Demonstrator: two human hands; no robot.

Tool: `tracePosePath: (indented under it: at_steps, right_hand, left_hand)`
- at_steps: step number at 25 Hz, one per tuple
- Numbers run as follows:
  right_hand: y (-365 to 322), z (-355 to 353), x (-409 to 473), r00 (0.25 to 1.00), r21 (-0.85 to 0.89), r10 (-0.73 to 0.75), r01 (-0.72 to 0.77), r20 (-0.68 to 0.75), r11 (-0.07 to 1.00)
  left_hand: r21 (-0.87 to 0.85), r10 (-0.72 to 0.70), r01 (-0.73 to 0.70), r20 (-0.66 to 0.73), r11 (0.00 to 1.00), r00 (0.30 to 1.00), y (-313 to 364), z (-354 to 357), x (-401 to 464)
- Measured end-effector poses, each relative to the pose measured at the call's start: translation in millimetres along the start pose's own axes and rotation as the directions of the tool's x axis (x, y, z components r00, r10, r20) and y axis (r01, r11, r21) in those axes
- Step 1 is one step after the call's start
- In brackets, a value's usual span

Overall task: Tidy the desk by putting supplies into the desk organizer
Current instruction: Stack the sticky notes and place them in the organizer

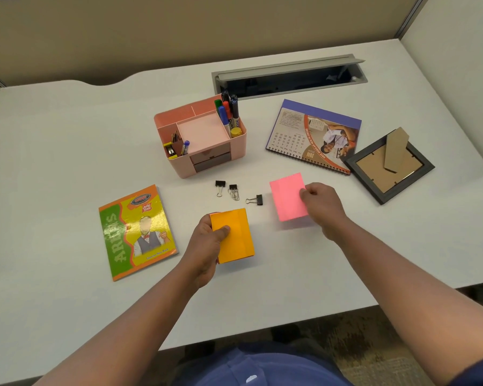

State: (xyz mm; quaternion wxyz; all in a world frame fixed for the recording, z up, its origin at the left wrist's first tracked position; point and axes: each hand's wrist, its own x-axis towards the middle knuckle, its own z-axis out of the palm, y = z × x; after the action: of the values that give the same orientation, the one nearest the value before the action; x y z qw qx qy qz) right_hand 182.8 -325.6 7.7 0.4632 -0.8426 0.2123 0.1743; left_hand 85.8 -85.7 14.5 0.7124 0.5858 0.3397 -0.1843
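Nearest to the camera, the left hand (207,243) is gripping an orange pad of sticky notes (234,235), with the thumb lying on its top face, and it is holding the pad just above the worktop (67,135). To the right and a little farther away, the right hand (322,207) is pinching a pink pad of sticky notes (287,196) at its right edge; whether this pad is lifted or resting I cannot tell. I think the step in hand is collecting the two pads. The pink organizer (201,137) is standing behind both hands, well apart from them, and its flat middle tray is looking free. The next move is probably asking to carry the pads there and lay them flat. Three binder clips (237,190) are lying between the hands and the organizer, waiting.
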Motion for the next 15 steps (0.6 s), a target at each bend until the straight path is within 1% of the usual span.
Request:
tracePosePath:
  at_steps: [2,3,5,7,10,13,15]
  right_hand:
    - [-14.3,0.8,-11.6,0.991,0.192,-0.058,0.034,0.12,0.981]
    - [-20.5,2.3,-18.9,0.978,0.25,-0.099,0.05,0.185,0.967]
    - [-29.7,9.0,-33.5,0.938,0.304,-0.182,0.088,0.294,0.948]
    - [-32.6,19.0,-42.8,0.908,0.31,-0.225,0.113,0.353,0.944]
    - [-30.5,30.8,-51.5,0.893,0.284,-0.247,0.142,0.377,0.948]
    - [-27.7,41.6,-59.0,0.904,0.22,-0.297,0.236,0.308,0.947]
    - [-28.9,48.2,-65.7,0.911,0.184,-0.318,0.276,0.264,0.943]
  left_hand:
    - [-0.038,0.02,-0.021,-0.019,0.999,1.0,4.6,1.1,1.4]
    - [-0.055,0.03,-0.032,-0.024,0.998,0.999,7.3,2.0,1.7]
    - [-0.087,0.051,-0.053,-0.031,0.995,0.998,12.6,3.9,1.7]
    - [-0.121,0.067,-0.072,-0.039,0.99,0.997,16.5,5.7,1.6]
    - [-0.198,0.066,-0.071,-0.033,0.978,0.997,19.3,7.7,0.5]
    - [-0.275,0.06,-0.059,-0.005,0.959,0.998,20.3,8.6,-1.5]
    - [-0.285,0.076,-0.069,0.015,0.956,0.997,21.3,9.3,-3.5]
